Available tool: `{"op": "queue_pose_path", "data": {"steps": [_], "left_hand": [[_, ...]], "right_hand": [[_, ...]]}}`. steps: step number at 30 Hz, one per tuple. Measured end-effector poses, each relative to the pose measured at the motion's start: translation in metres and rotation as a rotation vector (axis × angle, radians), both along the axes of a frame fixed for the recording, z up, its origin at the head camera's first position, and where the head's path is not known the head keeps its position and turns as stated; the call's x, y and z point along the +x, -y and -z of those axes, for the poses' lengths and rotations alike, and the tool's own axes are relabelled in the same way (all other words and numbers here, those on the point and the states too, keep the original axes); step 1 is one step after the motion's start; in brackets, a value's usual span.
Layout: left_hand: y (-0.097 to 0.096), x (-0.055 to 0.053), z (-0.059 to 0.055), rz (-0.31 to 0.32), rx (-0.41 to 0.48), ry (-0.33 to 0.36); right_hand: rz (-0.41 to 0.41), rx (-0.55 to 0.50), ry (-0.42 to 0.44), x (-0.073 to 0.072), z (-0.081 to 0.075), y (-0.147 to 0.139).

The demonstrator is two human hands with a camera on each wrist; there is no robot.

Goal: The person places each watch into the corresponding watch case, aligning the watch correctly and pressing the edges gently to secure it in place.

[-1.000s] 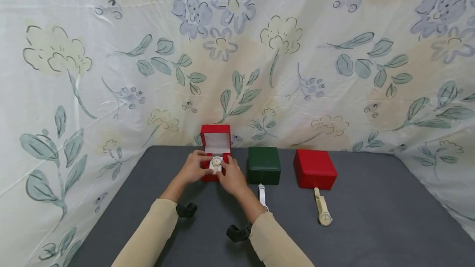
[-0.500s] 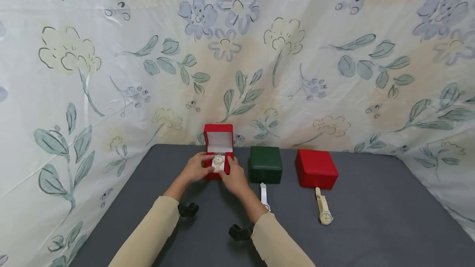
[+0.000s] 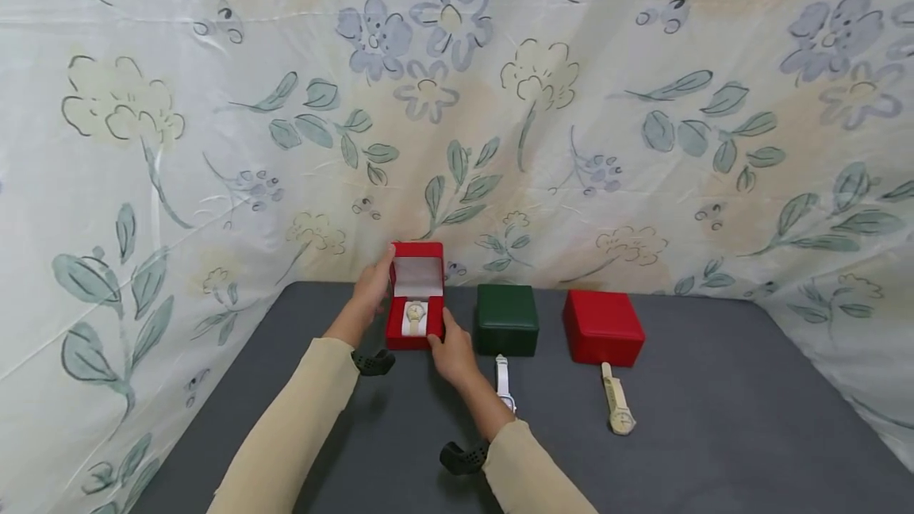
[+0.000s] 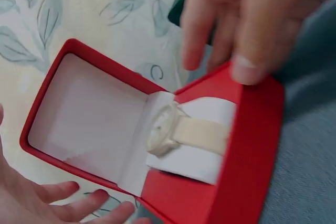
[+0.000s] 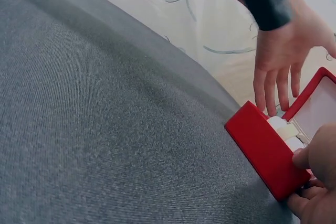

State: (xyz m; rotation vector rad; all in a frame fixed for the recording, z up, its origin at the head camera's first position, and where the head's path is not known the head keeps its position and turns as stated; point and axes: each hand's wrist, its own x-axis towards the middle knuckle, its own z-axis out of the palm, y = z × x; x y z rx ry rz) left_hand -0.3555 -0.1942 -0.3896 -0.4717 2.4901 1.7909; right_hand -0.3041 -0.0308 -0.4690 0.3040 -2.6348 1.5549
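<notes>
A red watch box (image 3: 417, 249) stands with its lid up at the back of the table. Inside it a cream-strapped watch (image 4: 197, 134) is wrapped around a white cushion (image 4: 212, 109). My left hand (image 3: 371, 288) is at the left side of the raised lid, its fingers extended in both wrist views; whether they touch the lid is unclear. With thumb on the front and fingers along the right side, my right hand (image 3: 454, 351) grips the box's front right corner.
Right of the box stand a closed green box (image 3: 507, 320) and a closed red box (image 3: 605, 327). A white-strapped watch (image 3: 503, 379) lies before the green one, a cream watch (image 3: 618, 403) before the red one. A floral cloth (image 3: 457, 101) hangs behind the table.
My left hand has left the cushion and watch and moved up to the lid's left side. My right hand has drawn back from the cushion to the box's front right corner.
</notes>
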Motion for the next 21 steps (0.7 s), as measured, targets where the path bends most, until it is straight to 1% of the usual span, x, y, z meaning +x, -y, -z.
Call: {"op": "queue_pose_path", "data": {"steps": [3,6,9,14,18,21], "left_hand": [[-0.001,-0.005,-0.002,0.021,0.064,0.041],[-0.002,-0.007,-0.002,0.024,0.078,0.066],[-0.003,-0.007,-0.001,0.01,0.084,0.071],[-0.004,-0.01,0.004,0.008,0.095,0.066],[-0.004,-0.009,0.009,0.014,0.098,0.055],[-0.005,-0.009,0.013,0.033,0.093,0.016]], "right_hand": [[-0.014,-0.013,0.007,0.001,0.001,0.0],[-0.025,-0.025,0.008,0.001,0.003,0.001],[-0.033,-0.047,0.011,0.0,0.004,-0.001],[-0.031,-0.094,0.033,-0.008,-0.002,-0.005],[-0.024,-0.152,0.107,-0.015,-0.01,-0.007],[-0.012,-0.2,0.175,-0.019,-0.016,-0.008]]}}
